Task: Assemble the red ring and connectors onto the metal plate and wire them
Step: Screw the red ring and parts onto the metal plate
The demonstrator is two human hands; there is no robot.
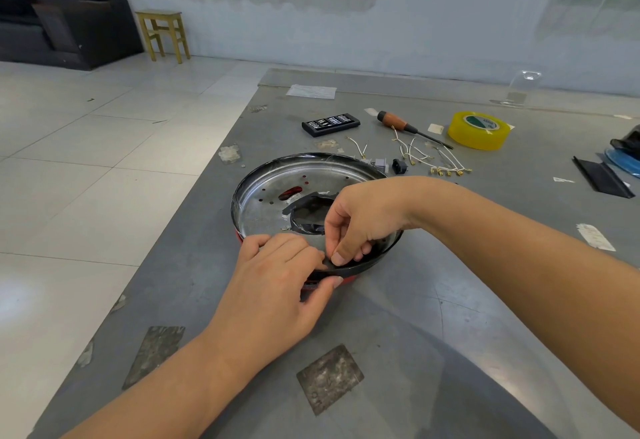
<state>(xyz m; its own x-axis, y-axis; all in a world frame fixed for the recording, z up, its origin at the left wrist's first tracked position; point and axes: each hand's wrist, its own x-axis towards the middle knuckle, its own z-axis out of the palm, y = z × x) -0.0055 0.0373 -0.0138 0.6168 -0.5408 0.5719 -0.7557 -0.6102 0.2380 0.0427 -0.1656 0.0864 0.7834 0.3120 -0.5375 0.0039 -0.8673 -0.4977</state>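
A round, shiny metal plate with a raised rim, small drilled holes and a ragged central opening edged with dark tape sits on the dull grey table, and the red ring shows as a thin band under its near edge. The left hand grips that near rim, thumb outside against the red band and fingers curled over the top. The right hand reaches in from the right, its thumb and fingers pinching narrowly at the dark rim just beside the left fingers. Behind the plate lie several thin white wires with brass terminals, one small black connector, one wooden-handled screwdriver, one black bit case and one roll of glossy yellow tape.
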